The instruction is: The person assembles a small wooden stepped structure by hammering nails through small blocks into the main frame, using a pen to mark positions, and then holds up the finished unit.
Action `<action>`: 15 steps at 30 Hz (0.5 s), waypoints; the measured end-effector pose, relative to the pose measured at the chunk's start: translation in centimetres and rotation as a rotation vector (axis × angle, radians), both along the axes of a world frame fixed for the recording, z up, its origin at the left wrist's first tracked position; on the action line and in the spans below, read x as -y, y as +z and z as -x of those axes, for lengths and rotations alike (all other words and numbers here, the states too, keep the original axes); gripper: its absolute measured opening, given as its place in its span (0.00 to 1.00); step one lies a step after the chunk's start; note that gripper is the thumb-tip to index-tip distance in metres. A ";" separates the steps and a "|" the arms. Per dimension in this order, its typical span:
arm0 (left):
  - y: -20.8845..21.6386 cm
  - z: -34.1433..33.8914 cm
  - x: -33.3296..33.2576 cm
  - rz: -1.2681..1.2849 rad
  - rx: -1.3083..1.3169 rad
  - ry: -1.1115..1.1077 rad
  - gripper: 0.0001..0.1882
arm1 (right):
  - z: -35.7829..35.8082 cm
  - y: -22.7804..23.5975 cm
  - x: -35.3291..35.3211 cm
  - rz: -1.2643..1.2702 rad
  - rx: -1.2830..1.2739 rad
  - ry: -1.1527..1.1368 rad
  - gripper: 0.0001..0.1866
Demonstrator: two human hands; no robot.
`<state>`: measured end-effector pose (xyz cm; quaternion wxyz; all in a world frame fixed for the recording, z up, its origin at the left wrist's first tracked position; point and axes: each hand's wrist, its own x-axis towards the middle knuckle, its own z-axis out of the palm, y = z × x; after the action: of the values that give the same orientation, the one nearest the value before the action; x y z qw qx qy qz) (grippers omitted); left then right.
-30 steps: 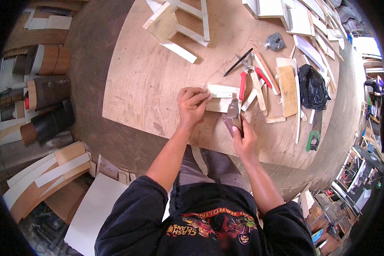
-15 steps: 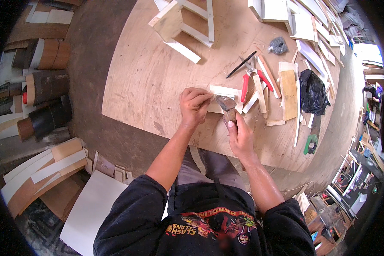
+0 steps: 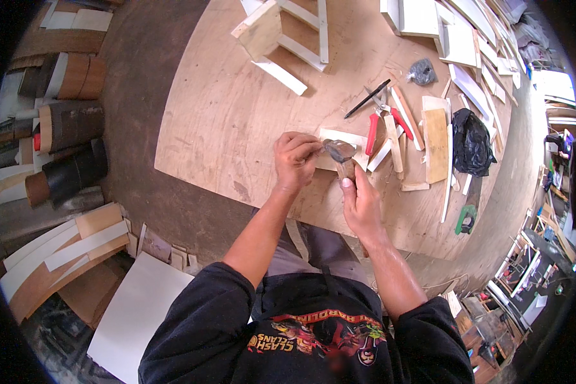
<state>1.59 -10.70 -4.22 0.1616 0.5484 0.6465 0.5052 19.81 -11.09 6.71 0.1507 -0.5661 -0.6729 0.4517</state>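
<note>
Gripping hammer [image 3: 340, 152], right fingers [image 3: 361, 180] curled

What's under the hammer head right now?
A white board shows beyond and to the right of the hammer head. Whatever lies directly beneath is covered; I can't tell whether they touch.

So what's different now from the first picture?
The right hand moved the hammer left and a bit farther from the body, so its metal head is now close to the fingers of the left hand, above the pale board. Nothing was visibly picked up or let go. The left hand stayed about where it was, and so did the red-handled pliers.
</note>
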 end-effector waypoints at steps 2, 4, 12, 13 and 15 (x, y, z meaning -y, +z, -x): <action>0.0 -0.1 0.1 -0.001 0.000 0.015 0.09 | 0.0 -0.5 0.1 -0.123 -0.038 0.006 0.24; 0.0 -0.2 0.1 0.004 0.006 0.022 0.09 | 0.2 -0.2 -0.1 -0.067 -0.027 -0.023 0.23; 0.2 -0.3 0.0 -0.002 0.013 0.032 0.09 | -0.3 -0.7 -0.2 -0.029 -0.064 -0.081 0.22; 0.3 -0.4 0.0 0.001 0.008 0.035 0.10 | -0.4 -0.7 -0.1 -0.020 -0.048 -0.075 0.22; 0.4 -0.3 0.0 0.003 0.001 0.038 0.10 | -0.6 -0.7 0.1 -0.013 -0.035 -0.069 0.22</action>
<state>1.92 -10.69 -3.86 0.1529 0.5357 0.6575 0.5073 20.36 -11.14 5.96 0.1814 -0.5799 -0.6533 0.4516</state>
